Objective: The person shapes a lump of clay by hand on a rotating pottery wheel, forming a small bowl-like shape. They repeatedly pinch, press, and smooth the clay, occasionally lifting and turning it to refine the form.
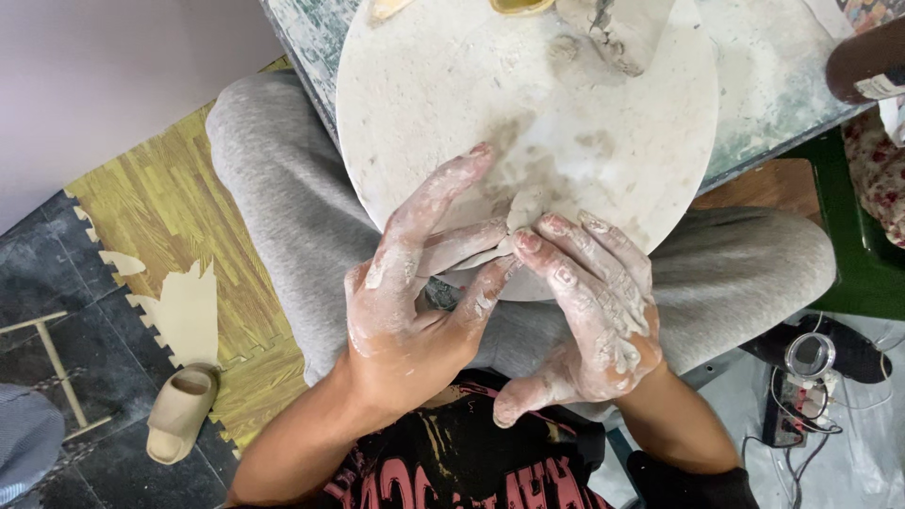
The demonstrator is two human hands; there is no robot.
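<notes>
Left hand [405,311]: low in the middle, fingers pinching a small flat pale clay piece [521,209].
Right hand [589,306]: fingertips pressing the clay's edge.
Clay: on a round white board [452,85].
Tip: press softly, evenly.

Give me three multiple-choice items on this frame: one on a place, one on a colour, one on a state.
1. Where is the small clay piece that both hands press?
A. on the near edge of the round board
B. on the floor mat
C. in the slipper

2. What colour are the person's trousers?
A. grey
B. blue
C. red

3. What state are the hands in?
A. clean and dry
B. gloved
C. smeared with pale clay

Answers:
1 A: the left hand and right hand meet at the round board near its closest rim.
2 A: both thighs show grey cloth.
3 C: the bare fingers are coated whitish.
</notes>
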